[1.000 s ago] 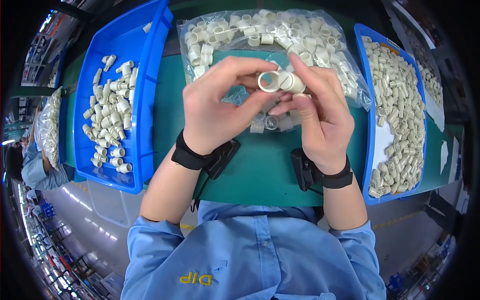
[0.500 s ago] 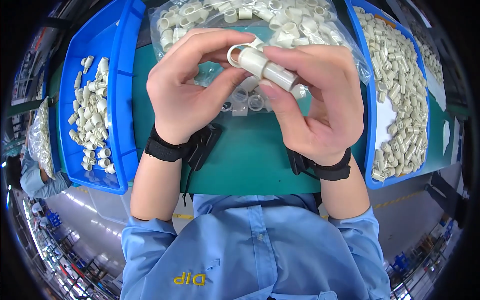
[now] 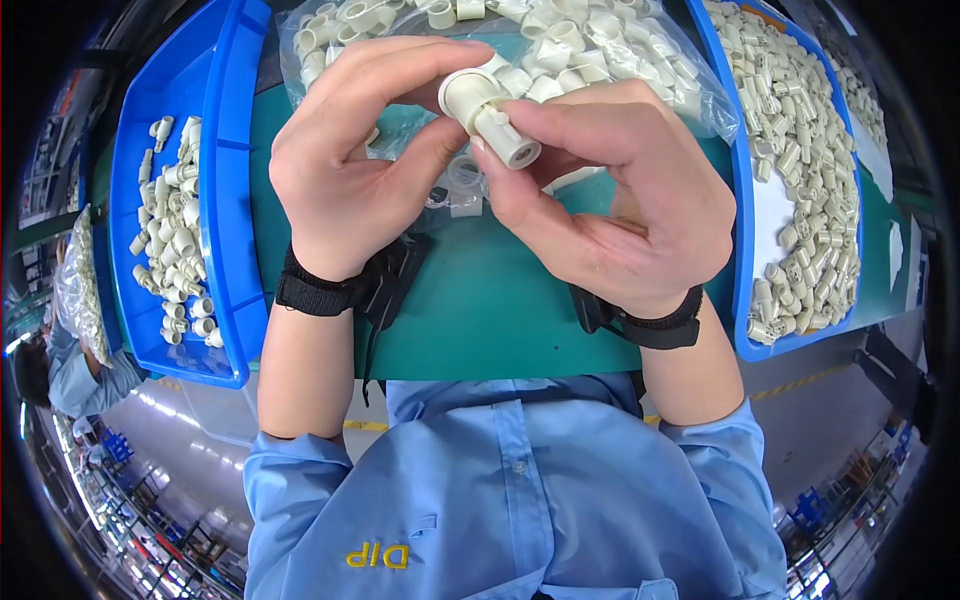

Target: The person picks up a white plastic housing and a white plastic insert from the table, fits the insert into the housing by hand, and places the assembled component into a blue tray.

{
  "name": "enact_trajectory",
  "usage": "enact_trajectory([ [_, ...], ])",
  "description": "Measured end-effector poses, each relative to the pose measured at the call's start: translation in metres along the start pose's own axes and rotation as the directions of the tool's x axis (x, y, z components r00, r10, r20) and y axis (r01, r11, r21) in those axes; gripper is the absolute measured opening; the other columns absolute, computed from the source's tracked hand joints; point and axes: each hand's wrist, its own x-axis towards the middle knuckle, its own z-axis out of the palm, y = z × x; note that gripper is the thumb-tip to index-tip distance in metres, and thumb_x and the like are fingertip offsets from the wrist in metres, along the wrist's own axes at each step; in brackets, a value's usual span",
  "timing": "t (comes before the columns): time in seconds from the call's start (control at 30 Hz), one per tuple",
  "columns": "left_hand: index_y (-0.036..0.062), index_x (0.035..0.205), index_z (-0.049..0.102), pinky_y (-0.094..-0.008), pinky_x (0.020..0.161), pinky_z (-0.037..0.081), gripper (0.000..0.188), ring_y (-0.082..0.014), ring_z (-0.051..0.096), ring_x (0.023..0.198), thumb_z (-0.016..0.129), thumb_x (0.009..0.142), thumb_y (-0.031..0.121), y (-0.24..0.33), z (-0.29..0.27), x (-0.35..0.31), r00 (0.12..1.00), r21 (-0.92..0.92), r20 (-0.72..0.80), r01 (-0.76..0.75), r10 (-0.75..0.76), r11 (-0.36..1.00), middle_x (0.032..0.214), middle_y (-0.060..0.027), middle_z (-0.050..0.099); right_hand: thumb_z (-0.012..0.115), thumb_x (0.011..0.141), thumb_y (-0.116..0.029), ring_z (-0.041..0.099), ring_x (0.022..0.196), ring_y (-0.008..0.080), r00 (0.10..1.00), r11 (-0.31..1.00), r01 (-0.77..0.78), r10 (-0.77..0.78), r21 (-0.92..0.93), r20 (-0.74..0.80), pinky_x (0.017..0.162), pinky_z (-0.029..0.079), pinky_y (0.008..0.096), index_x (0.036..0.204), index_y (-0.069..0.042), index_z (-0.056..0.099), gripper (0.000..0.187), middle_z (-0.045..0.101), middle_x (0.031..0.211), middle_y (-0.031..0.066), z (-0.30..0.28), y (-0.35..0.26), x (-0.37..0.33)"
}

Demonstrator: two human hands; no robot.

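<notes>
At the far left a co-worker's sleeve (image 3: 75, 375) in light blue shows beside a clear sack (image 3: 80, 290) of pale parts. Next comes the left tray (image 3: 225, 200), blue, with a loose heap of off-white fittings (image 3: 172, 240) along its middle. The left hand (image 3: 345, 165) rises over the green table (image 3: 480, 310), a black strap (image 3: 315, 292) around its wrist. Its fingers (image 3: 400, 65) are closed on the wide collar end of the fitting (image 3: 487, 115), thumb below and forefinger arching over the top. That fitting, a short off-white tube with a broader ring at one end, is held in the air above the table, just in front of the bag (image 3: 520, 40), tilted so its narrow open end points down and right. The bag is clear plastic, full of the same pale pieces, lying at the table's far edge between the two trays. The right hand (image 3: 625, 205) meets the fitting from the other side; its fingers (image 3: 575, 115) are shut around the narrow end, thumb underneath. A second black strap (image 3: 650, 325) circles that wrist. At the right stands the right tray (image 3: 740, 250), blue, packed with many more small fittings (image 3: 805, 160).
</notes>
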Motion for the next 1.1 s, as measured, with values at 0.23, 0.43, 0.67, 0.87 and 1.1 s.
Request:
enact_trajectory([
  [0.23,-0.0084,0.113,0.067,-0.0322,0.086,0.057,0.037,-0.0240,0.065,0.104,0.071,0.077,-0.013,0.002,0.002,0.003,0.999,0.074,-0.004,-0.053,0.054,0.996,0.114,-0.0190,0.067,0.077,0.072,0.015,0.068,0.070,0.0121,0.996,0.994,-0.086,0.087,-0.070,0.011,0.056,0.055,0.0212,0.101,0.006,0.066,0.032,0.067,0.087,0.0113,-0.001,-0.006,-0.001],
  [0.43,-0.0061,0.112,0.069,-0.0298,0.080,0.059,0.034,-0.0226,0.067,0.101,0.073,0.079,-0.011,0.000,0.007,0.001,0.998,0.084,-0.017,-0.057,0.059,0.995,0.111,-0.0181,0.067,0.079,0.067,0.005,0.061,0.056,0.0099,0.965,0.976,-0.214,0.205,-0.038,-0.165,0.049,0.048,0.0206,0.086,-0.003,0.064,0.025,0.062,0.072,0.0044,0.016,-0.008,-0.005],
  [0.67,-0.0046,0.112,0.070,-0.0287,0.079,0.059,0.032,-0.0204,0.068,0.097,0.073,0.080,-0.008,0.001,0.014,-0.001,0.999,0.122,-0.050,-0.014,0.020,0.992,0.110,-0.0165,0.068,0.078,0.072,-0.002,0.058,0.059,0.0053,0.978,1.000,0.014,-0.018,-0.019,-0.209,0.050,0.045,0.0183,0.085,-0.004,0.062,0.020,0.061,0.071,0.0014,0.020,0.016,-0.003],
  [0.87,-0.0041,0.112,0.070,-0.0282,0.080,0.058,0.033,-0.0192,0.067,0.097,0.073,0.080,-0.008,0.005,0.013,-0.003,0.998,0.141,-0.068,0.010,-0.001,0.990,0.110,-0.0156,0.068,0.077,0.082,-0.005,0.058,0.070,-0.0003,0.928,0.944,0.330,-0.319,0.026,-0.194,0.055,0.043,0.0153,0.089,-0.001,0.060,0.018,0.063,0.077,0.0010,0.019,0.033,0.002],
  [1.1,0.0008,0.107,0.073,-0.0255,0.071,0.060,0.043,-0.0168,0.069,0.086,0.069,0.069,-0.018,0.009,0.008,0.008,0.997,0.012,-0.080,-0.006,0.007,1.000,0.101,-0.0116,0.070,0.079,0.071,-0.001,0.059,0.056,0.0051,0.907,0.916,-0.366,0.391,0.167,-0.157,0.049,0.045,0.0191,0.082,-0.005,0.064,0.020,0.061,0.069,0.0015,0.020,-0.004,0.001],
])
